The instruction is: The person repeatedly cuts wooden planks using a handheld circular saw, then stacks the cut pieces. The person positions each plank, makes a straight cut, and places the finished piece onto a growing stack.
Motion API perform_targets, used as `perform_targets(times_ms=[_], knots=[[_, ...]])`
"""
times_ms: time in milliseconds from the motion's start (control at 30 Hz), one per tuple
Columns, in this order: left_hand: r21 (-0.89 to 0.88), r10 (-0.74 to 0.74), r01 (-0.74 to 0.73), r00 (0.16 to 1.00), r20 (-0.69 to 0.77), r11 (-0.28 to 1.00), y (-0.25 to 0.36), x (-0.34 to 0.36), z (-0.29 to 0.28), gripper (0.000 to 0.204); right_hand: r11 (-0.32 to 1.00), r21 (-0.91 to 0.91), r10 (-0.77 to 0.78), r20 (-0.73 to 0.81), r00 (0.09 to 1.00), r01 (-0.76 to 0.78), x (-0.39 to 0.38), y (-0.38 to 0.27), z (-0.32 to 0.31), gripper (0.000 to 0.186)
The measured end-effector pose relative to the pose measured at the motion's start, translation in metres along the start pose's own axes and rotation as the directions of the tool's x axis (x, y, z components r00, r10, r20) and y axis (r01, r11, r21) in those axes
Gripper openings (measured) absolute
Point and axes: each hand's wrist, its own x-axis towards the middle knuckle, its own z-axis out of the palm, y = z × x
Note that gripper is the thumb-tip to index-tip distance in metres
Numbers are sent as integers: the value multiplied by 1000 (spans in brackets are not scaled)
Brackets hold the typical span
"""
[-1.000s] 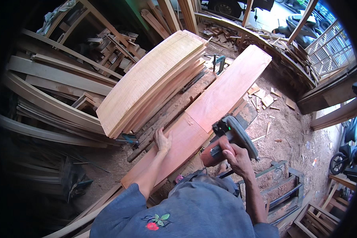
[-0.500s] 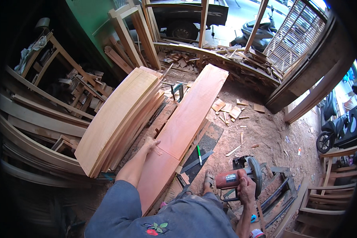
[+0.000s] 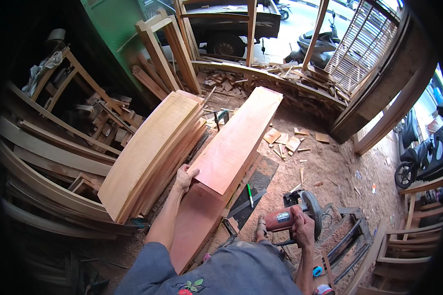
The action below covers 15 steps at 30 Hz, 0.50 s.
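Observation:
A reddish plank is in two pieces that meet at a straight cut. The far piece (image 3: 241,142) has its near end raised above the near piece (image 3: 192,221), which lies along the workbench. At the raised piece's left near corner my left hand (image 3: 185,178) is closed, thumb on top and fingers at the edge or beneath, partly hidden. Off to the right, my right hand (image 3: 303,227) grips the handle of a red circular saw (image 3: 280,219), held clear of the wood; its dark round guard faces right.
Left of the bench leans a stack of curved boards (image 3: 150,142). A clamp (image 3: 221,118) stands behind it. A green marker (image 3: 249,194) lies beside a metal strip (image 3: 247,204). Offcuts (image 3: 283,140) and sawdust cover the floor. A metal frame (image 3: 347,231) sits at right.
The far piece's near end has come up from the near piece, opening a step at the cut. My left hand has gone from lying over the cut to gripping the corner.

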Motion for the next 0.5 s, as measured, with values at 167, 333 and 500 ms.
perform_targets(times_ms=[167,333,500], knots=[[95,8,-7,1000,-10,995,-21,-100,-16,30,999,-25,-34,80,996,36,4,-13,9,41],[-32,-105,102,987,-125,994,-46,-231,-108,29,999,-32,-22,143,990,26,21,-5,16,42],[-120,-211,183,935,-286,976,-74,-379,-204,30,982,-138,-97,219,971,129,39,12,24,44]])
